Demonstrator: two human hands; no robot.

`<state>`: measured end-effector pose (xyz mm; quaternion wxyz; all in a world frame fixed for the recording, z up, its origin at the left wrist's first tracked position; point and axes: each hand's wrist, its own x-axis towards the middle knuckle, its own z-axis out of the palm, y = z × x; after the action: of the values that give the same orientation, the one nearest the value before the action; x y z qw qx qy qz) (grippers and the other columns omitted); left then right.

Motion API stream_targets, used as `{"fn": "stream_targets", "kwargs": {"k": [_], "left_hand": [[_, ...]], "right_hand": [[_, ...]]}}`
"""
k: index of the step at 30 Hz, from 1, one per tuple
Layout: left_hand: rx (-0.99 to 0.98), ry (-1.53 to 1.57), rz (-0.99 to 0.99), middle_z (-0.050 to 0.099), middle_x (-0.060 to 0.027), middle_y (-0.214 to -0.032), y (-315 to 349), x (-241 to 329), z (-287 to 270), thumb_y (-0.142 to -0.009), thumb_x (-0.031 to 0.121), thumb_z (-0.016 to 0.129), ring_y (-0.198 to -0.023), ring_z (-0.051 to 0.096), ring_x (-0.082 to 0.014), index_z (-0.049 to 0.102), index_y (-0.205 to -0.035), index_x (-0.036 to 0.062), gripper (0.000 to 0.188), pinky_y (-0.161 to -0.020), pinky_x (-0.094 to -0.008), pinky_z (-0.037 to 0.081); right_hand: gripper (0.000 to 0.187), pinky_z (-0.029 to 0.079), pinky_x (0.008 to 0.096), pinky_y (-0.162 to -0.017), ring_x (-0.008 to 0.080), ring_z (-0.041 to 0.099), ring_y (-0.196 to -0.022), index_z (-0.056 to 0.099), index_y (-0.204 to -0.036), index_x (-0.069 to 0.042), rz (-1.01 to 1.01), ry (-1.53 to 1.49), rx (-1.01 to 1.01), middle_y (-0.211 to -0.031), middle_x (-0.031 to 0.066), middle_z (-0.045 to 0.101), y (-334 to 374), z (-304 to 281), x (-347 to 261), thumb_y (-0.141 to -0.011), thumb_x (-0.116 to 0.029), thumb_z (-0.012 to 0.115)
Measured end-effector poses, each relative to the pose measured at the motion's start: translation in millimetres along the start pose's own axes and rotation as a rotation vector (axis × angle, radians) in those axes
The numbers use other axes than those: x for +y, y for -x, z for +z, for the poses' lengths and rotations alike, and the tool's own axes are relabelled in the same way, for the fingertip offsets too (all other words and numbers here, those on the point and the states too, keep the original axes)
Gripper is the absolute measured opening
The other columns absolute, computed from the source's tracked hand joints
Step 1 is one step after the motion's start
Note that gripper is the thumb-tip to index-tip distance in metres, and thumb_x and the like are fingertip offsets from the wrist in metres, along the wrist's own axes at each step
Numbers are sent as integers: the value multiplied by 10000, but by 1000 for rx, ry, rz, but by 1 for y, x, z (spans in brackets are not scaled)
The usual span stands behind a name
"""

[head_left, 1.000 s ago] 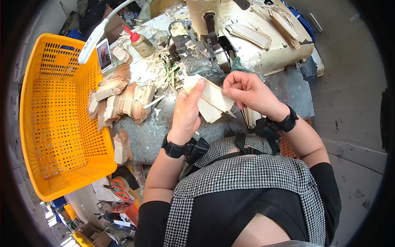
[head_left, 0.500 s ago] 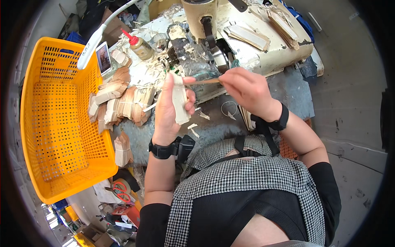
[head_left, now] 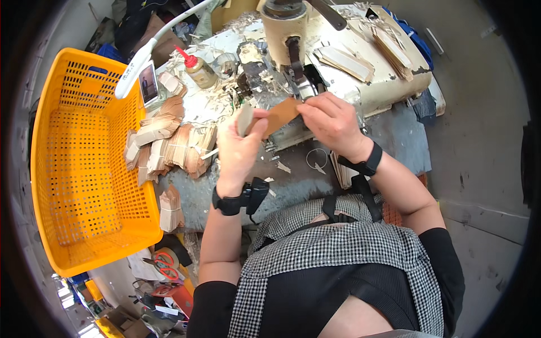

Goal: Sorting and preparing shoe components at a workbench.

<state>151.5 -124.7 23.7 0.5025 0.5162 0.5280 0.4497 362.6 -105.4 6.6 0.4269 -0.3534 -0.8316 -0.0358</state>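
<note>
Brown strip [head_left: 283,117]: where is it now?

Upper centre of the frame, slanting between both hands, above the grey worktop [head_left: 403,135].

And each grip?

The right hand [head_left: 332,119] is closed on it, fingertips pinching the strip's upper-right end. The left hand [head_left: 239,151] has its grip closed round a pale piece [head_left: 245,119], and the strip's lower-left end meets its fingers; how firmly, I can't tell.

What lies near the left hand?

Banded bundles [head_left: 186,145] of thin pieces, just to its left, then a yellow basket [head_left: 40,169] along the left of the frame.

And higher up?

A cream machine column [head_left: 277,42] at top centre, with a red-capped bottle [head_left: 202,74] to its left.

Below the right hand?

A thin pale ring [head_left: 307,159] on the worktop.
</note>
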Motion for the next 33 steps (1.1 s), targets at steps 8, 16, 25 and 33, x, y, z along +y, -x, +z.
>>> {"fn": "stream_targets", "kwargs": {"k": [8, 16, 25, 33], "left_hand": [[-78, 101, 4, 620, -32, -718, -9, 14, 51, -893, 107, 586, -556, 556, -76, 631, -982, 10, 139, -505, -215, 443], [-166, 515, -177, 625, -111, -786, -1, 8, 30, -1006, 329, 369, -614, 593, -142, 541, -1107, -49, 427, -564, -273, 507], [-237, 575, -109, 598, -198, -1105, 7, 10, 43, -1013, 388, 283, -1024, 583, -264, 487, -1212, -61, 531, -901, -374, 466], [-263, 641, -153, 581, -204, -1140, 13, 11, 46, -1017, 390, 263, -1051, 572, -276, 446, -1271, -46, 537, -925, -383, 459]], "right_hand": [[135, 483, 306, -607, 196, 589, -684, 648, -864, -23, 317, -129, -3, -795, 74, 620, -3, -51, 24, -737, 14, 619], [160, 464, 250, -611, 87, 568, -648, 673, -865, 13, 833, -133, -137, -681, 34, 630, -8, -82, 75, -748, -82, 621], [166, 432, 204, -623, 36, 518, -688, 676, -881, -21, 924, -973, -433, -754, -24, 622, -6, -59, -3, -830, -177, 700], [145, 411, 181, -587, 24, 514, -656, 686, -876, -31, 1109, -1185, -535, -777, -22, 643, -8, -51, -17, -839, -171, 694]]}}
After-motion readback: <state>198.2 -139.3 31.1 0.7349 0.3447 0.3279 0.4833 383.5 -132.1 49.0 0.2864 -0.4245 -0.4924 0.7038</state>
